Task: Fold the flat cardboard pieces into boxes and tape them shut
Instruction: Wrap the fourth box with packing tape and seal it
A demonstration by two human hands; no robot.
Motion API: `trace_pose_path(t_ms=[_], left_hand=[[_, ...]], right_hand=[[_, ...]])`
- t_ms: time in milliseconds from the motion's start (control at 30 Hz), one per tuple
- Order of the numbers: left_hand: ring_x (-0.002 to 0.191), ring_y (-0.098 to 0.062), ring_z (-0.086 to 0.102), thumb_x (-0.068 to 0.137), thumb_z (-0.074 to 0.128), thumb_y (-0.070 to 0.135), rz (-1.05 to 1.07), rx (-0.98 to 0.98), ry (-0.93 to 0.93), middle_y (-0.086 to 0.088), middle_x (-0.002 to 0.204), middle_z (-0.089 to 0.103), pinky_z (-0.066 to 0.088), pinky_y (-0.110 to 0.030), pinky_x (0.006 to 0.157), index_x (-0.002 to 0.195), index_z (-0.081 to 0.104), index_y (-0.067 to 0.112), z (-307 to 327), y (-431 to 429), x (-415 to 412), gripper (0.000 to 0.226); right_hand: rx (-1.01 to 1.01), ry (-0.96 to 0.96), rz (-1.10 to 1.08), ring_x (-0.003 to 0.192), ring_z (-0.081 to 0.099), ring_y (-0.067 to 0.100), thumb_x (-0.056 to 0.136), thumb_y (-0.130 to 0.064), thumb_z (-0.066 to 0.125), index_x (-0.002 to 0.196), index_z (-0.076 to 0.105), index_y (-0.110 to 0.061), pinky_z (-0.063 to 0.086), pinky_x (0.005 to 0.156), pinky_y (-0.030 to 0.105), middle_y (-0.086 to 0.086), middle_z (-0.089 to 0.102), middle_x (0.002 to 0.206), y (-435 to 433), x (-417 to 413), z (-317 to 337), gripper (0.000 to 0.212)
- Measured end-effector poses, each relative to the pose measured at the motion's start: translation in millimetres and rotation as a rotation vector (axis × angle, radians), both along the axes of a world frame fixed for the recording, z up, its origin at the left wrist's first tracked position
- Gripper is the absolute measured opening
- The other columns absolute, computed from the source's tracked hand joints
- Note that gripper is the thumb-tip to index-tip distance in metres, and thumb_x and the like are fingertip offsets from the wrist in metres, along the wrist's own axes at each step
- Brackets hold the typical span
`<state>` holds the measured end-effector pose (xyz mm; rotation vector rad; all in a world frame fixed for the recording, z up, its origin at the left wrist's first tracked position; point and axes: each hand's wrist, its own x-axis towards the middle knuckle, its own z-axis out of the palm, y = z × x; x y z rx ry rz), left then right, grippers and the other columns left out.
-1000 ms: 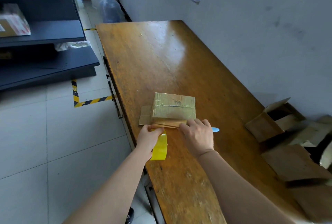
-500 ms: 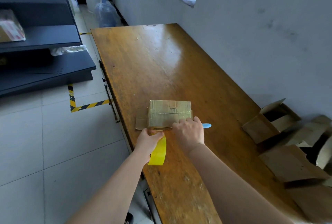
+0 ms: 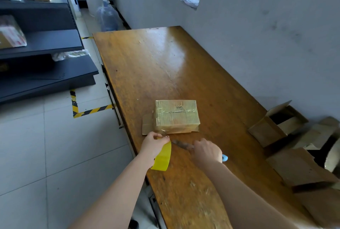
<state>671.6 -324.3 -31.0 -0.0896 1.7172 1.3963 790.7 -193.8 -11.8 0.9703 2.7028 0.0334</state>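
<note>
On the wooden table (image 3: pixel 165 67) lies a small cardboard box (image 3: pixel 176 116), wrapped in clear tape, with one flap open at its left side. The left hand (image 3: pixel 153 143) is closed around a yellow tape roll (image 3: pixel 162 157) just in front of the box. The right hand (image 3: pixel 207 151) grips a blue-handled knife (image 3: pixel 224 158), its blurred blade pointing toward the left hand. More cardboard pieces (image 3: pixel 298 166) are piled at the right.
</note>
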Motion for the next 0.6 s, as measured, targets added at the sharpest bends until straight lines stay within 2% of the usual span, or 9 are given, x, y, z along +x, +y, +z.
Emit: trace_pose_path(t_ms=[100, 167, 233, 300, 367, 400, 500, 600], left_hand=[[0.102, -0.041, 0.062, 0.077, 0.076, 0.032, -0.004, -0.002, -0.003, -0.020, 0.111, 0.064, 0.050, -0.057, 0.093, 0.102, 0.054, 0.021, -1.5, -0.7, 0.1, 0.035], [0.103, -0.041, 0.062, 0.078, 0.076, 0.032, -0.005, -0.002, -0.008, -0.020, 0.112, 0.063, 0.049, -0.057, 0.093, 0.103, 0.055, 0.021, -1.8, -2.3, -0.4, 0.035], [0.103, -0.041, 0.062, 0.076, 0.076, 0.031, -0.004, 0.007, -0.011, -0.020, 0.111, 0.063, 0.049, -0.057, 0.093, 0.103, 0.056, 0.020, -2.1, -4.0, -0.9, 0.035], [0.101, -0.040, 0.063, 0.075, 0.076, 0.029, 0.006, 0.021, -0.014, -0.021, 0.110, 0.064, 0.050, -0.058, 0.092, 0.102, 0.057, 0.020, -2.7, -4.9, -1.0, 0.034], [0.099, -0.038, 0.066, 0.077, 0.077, 0.025, 0.022, 0.040, -0.014, -0.022, 0.107, 0.066, 0.052, -0.058, 0.089, 0.100, 0.058, 0.018, -4.2, -5.0, -1.3, 0.031], [0.098, -0.038, 0.066, 0.078, 0.077, 0.025, 0.030, 0.048, -0.013, -0.022, 0.106, 0.067, 0.052, -0.059, 0.088, 0.100, 0.058, 0.017, -5.3, -5.2, -1.6, 0.030], [0.100, -0.038, 0.064, 0.080, 0.076, 0.029, 0.032, 0.050, -0.007, -0.018, 0.107, 0.067, 0.051, -0.058, 0.090, 0.102, 0.059, 0.018, -7.7, -5.3, -2.9, 0.030], [0.103, -0.038, 0.063, 0.080, 0.074, 0.030, 0.035, 0.044, -0.015, -0.016, 0.110, 0.065, 0.050, -0.057, 0.092, 0.103, 0.059, 0.019, -8.6, -5.5, -4.2, 0.029]], right_hand=[[-0.113, 0.070, -0.122, 0.075, 0.052, 0.014, 0.098, -0.043, 0.044, 0.099, 0.055, -0.023, 0.038, 0.055, 0.026, -0.006, 0.052, 0.086, 7.8, 17.6, -12.9, 0.024], [-0.128, 0.067, -0.162, 0.085, 0.056, 0.015, 0.098, -0.038, 0.046, 0.099, 0.051, -0.025, 0.046, 0.068, 0.028, -0.005, 0.056, 0.094, 10.2, 26.3, -18.8, 0.015], [-0.020, 0.087, -0.177, 0.101, 0.055, 0.019, 0.095, -0.037, 0.052, 0.108, 0.053, -0.025, 0.043, 0.086, 0.032, -0.001, 0.058, 0.110, 10.6, 27.7, -21.4, 0.018], [0.075, 0.305, -0.165, 0.103, 0.055, 0.024, 0.089, -0.040, 0.062, 0.111, 0.057, -0.019, 0.043, 0.088, 0.037, 0.004, 0.057, 0.113, 7.1, 18.1, -14.3, 0.030], [0.158, 0.594, 0.015, 0.097, 0.057, 0.031, 0.079, -0.042, 0.073, 0.106, 0.062, -0.012, 0.047, 0.082, 0.044, 0.010, 0.060, 0.108, 2.1, -1.4, -2.8, 0.042], [0.203, 0.667, 0.132, 0.099, 0.058, 0.033, 0.075, -0.046, 0.075, 0.109, 0.062, -0.011, 0.048, 0.083, 0.045, 0.012, 0.061, 0.111, -1.9, -13.7, 2.4, 0.051], [0.184, 0.566, 0.350, 0.125, 0.050, 0.033, 0.071, -0.059, 0.073, 0.137, 0.050, -0.018, 0.041, 0.102, 0.048, 0.012, 0.051, 0.140, -13.9, -50.7, 13.0, 0.082], [0.105, 0.414, 0.398, 0.146, 0.021, 0.028, 0.077, -0.058, 0.069, 0.153, 0.024, -0.024, 0.015, 0.116, 0.043, 0.008, 0.024, 0.159, -14.7, -73.1, 10.6, 0.094]])
